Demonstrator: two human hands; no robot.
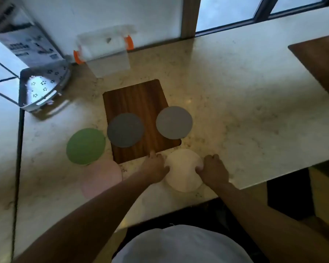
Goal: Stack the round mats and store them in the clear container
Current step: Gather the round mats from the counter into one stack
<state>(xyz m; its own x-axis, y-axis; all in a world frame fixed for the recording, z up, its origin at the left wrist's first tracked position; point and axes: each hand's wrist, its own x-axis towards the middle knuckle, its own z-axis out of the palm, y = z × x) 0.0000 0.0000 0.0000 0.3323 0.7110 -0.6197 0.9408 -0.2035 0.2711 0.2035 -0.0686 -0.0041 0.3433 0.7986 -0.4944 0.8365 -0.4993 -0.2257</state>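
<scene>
In the head view I see the job barely begun. Five round mats lie apart on the table (235,92): green mat (85,146) at left, pink mat (101,177) below it, two grey mats (125,130) (174,122) mid-frame, white mat (183,170) lowest. My left hand (154,166) and right hand (215,169) flank the white mat, fingers curled at its edges; whether they grip it I cannot tell. The clear container (104,52) stands empty in the upper left.

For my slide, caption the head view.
Both hands, left hand and right hand, grip the white mat; four mats remain unstacked.
</scene>
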